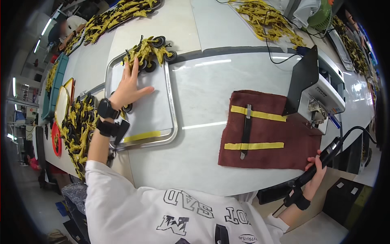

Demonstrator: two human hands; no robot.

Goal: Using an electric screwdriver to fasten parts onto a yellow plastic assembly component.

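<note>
Over a metal tray [174, 126] lined with white, my left hand [129, 87] is open, with fingers stretched and thumb apart. Its fingertips reach yellow toy-like parts with black wheels [148, 53] at the tray's far end; whether they touch cannot be made out. At the table's front right edge, my right hand [316, 173] has its fingers wrapped round a black corded electric screwdriver [331, 151], slanted down to the left. Just left of it lies a dark red cloth [266, 132] with two yellow tape strips and a dark narrow strip with metal ends [246, 132].
A black-and-white boxy machine [321, 91] stands at the right, cable behind it. Piles of yellow parts lie at the left [79, 130], far left [118, 18] and far right [266, 20]. A teal bin [61, 81] stands beyond the left pile. Another person [67, 32] is at the far left.
</note>
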